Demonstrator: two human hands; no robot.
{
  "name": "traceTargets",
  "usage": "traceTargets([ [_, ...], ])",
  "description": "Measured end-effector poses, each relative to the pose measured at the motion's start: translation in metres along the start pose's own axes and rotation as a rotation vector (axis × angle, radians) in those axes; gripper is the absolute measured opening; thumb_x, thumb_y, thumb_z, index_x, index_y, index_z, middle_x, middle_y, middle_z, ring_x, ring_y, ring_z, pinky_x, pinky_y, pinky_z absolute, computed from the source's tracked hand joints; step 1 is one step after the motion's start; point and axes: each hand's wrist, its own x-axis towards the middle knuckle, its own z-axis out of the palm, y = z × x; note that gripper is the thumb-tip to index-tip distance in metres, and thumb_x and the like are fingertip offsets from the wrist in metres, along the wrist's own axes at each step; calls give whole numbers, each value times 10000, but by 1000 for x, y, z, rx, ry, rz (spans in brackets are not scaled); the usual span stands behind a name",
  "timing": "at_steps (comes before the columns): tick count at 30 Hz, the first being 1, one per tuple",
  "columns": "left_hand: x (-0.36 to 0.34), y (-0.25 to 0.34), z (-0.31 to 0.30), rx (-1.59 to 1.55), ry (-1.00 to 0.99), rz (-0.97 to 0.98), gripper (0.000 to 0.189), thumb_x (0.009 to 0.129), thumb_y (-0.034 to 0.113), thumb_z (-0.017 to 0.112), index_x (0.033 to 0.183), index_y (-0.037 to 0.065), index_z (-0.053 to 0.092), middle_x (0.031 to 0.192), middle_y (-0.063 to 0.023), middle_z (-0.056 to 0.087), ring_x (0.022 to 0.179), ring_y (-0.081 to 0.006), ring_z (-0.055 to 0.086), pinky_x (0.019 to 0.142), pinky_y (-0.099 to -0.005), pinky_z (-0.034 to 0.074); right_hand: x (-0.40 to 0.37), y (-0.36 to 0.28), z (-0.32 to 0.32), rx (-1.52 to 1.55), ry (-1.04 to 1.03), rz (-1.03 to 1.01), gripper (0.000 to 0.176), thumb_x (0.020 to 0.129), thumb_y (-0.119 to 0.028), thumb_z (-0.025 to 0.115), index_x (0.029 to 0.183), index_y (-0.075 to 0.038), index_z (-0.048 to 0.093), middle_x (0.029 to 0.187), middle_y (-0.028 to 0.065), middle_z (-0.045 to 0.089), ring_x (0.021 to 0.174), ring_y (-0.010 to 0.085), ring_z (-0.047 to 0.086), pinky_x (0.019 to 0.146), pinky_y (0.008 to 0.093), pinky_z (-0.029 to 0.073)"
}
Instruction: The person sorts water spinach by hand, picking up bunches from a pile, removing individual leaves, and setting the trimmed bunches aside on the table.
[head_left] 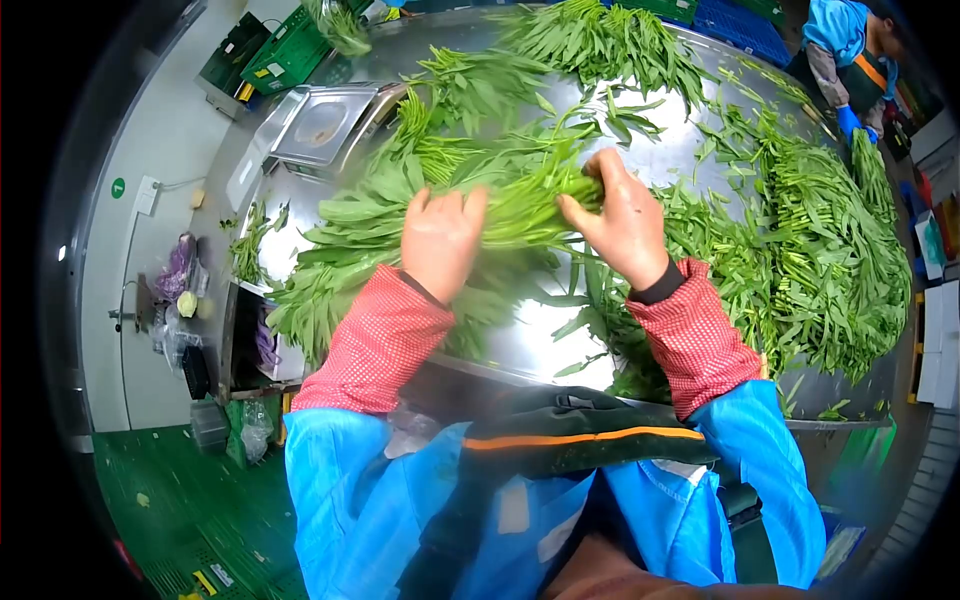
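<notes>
A bunch of leafy green vegetables [525, 205] is held between my hands above the metal table, its stems toward the right and partly blurred. My left hand [443, 238] closes over the bunch on its leafy side. At the stem end, my right hand [625, 215] grips with thumb and fingers. Beneath and left of the bunch lie more loose leafy greens [330, 270]. A large pile of greens [820, 240] covers the right side of the table, and further bunches [610, 45] lie at the back.
A metal weighing scale [322, 125] stands at the back left. Green crates [290, 50] are behind it, and a blue crate [740, 30] is at the back. Another person [850, 50] with blue gloves handles greens at the far right. Bagged purple vegetables [178, 265] hang at the left.
</notes>
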Motion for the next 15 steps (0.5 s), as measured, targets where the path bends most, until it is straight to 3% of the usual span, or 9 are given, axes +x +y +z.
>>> traceTargets([
  [3,-8,-13,6,-164,-72,-59,387,674,48,591,1061,53,570,699,-91,573,674,-262,597,795,-407,478,-10,-2,1,180,-68,111,210,788,-123,660,949,-21,572,682,42,565,586,96,511,555,248,429],
  [6,-12,-21,7,-253,-192,-90,504,624,85,712,1099,36,553,896,-119,643,823,-327,619,769,-414,477,-10,25,11,698,4,255,124,869,-55,588,986,-41,629,696,12,607,585,75,565,541,216,445],
  [9,-2,-27,-3,-507,-295,-325,422,693,113,673,1098,52,572,863,-122,664,794,-331,635,752,-389,492,1,42,0,931,34,356,104,909,-63,578,973,8,617,674,1,581,558,57,512,519,192,419],
  [12,-5,-49,3,-927,-318,-405,479,700,120,691,1160,71,564,956,-126,671,875,-312,647,782,-356,497,4,38,2,926,0,352,92,911,-74,581,960,-4,614,658,-12,567,545,43,486,499,186,384],
  [13,-6,-55,6,-1064,-316,-404,501,707,95,672,1193,58,560,976,-109,668,884,-222,646,808,-318,490,4,33,5,927,-32,354,88,910,-78,584,956,-9,614,657,-16,563,545,39,479,495,185,374],
  [15,-7,-66,6,-1307,-433,-533,466,723,82,686,1168,26,560,980,-57,643,890,-168,602,815,-304,475,3,28,16,965,-88,362,85,908,-96,595,946,-21,611,654,-36,547,544,24,456,485,181,342],
])
